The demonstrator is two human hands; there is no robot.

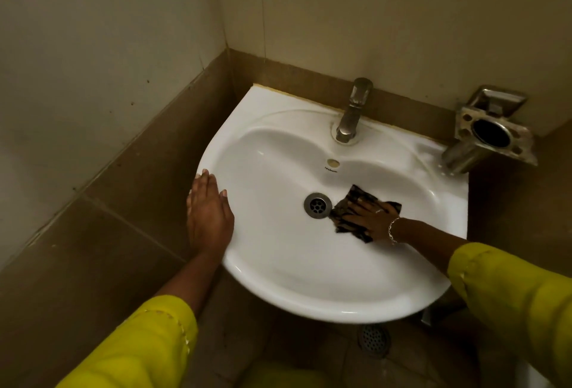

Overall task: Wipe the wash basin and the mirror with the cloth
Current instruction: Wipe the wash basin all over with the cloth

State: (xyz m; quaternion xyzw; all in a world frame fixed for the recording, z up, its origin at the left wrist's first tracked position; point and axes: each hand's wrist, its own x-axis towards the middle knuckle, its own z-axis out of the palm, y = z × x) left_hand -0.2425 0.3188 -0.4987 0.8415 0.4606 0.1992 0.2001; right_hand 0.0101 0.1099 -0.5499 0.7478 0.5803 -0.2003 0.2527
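A white wash basin (278, 270) hangs in the corner of a tiled wall, with a round metal drain (317, 205) at its bottom. My right hand (370, 217) lies flat on a dark patterned cloth (346, 211) and presses it against the bowl just right of the drain. My left hand (208, 211) rests with straight fingers on the basin's left rim. No mirror is in view.
A metal tap (353, 112) stands at the back of the basin. A steel holder with a dark round hole (492, 136) is fixed to the wall at the right. A floor drain (373, 339) lies below the basin. Walls close in at left and back.
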